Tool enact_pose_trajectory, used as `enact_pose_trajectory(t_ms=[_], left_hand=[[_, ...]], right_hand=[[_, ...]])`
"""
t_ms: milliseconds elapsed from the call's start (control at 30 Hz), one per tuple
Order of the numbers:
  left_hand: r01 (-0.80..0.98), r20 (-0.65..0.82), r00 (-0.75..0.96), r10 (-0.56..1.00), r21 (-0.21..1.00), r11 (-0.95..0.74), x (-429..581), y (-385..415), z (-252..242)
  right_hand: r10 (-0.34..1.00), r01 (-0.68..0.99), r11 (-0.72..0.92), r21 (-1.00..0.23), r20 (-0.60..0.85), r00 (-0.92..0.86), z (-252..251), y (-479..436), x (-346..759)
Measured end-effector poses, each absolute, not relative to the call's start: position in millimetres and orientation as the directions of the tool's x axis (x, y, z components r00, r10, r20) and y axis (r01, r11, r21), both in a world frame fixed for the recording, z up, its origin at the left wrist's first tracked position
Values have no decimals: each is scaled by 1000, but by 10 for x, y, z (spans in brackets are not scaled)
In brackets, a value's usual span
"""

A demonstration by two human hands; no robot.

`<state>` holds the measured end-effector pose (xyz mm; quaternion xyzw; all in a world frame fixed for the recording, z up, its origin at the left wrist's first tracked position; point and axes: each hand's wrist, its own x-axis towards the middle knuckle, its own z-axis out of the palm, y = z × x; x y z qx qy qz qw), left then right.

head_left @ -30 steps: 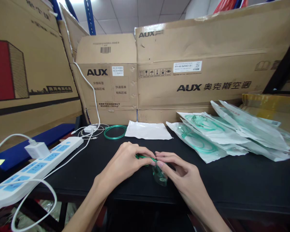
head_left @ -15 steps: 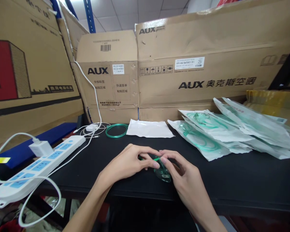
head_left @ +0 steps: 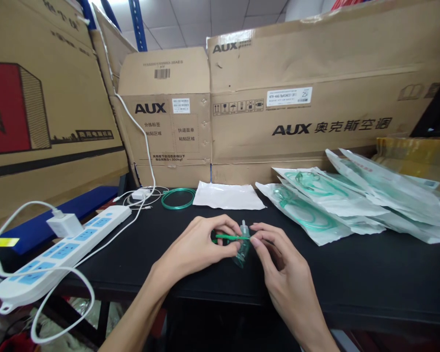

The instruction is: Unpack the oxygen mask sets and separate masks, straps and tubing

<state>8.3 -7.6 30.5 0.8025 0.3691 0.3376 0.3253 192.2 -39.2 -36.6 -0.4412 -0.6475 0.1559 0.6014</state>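
A small clear green mask point(head_left: 243, 246) with a green strap is held just above the black table point(head_left: 352, 274), near its front edge. My left hand point(head_left: 198, 247) pinches the green strap on the mask's left side. My right hand point(head_left: 278, 264) pinches the mask's right side with thumb and forefinger. Both hands are closed on it. A coil of green tubing point(head_left: 177, 198) and an empty white pouch point(head_left: 228, 195) lie behind the hands.
A pile of sealed pouches with green masks point(head_left: 337, 200) covers the right of the table. A white power strip point(head_left: 58, 252) with a plugged charger and white cables lies at the left. Cardboard boxes point(head_left: 297, 88) wall the back and left.
The mask has been lifted and turned upright between my hands, its white port now on top. The green strap is stretched out to the left.
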Motion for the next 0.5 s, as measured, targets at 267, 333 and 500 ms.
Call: enact_pose_trajectory(t_ms=[267,333,500], left_hand=[[457,333,473,816,699,-550,84,-86,318],[465,336,486,807,682,-564,87,-92,319],[485,348,515,784,635,-601,86,-100,312]], right_hand=[[790,370,530,-763,603,110,-306,-435,1892],[821,326,514,-793,565,82,-309,-428,1895],[828,330,529,-782,561,4,-335,-390,1914]])
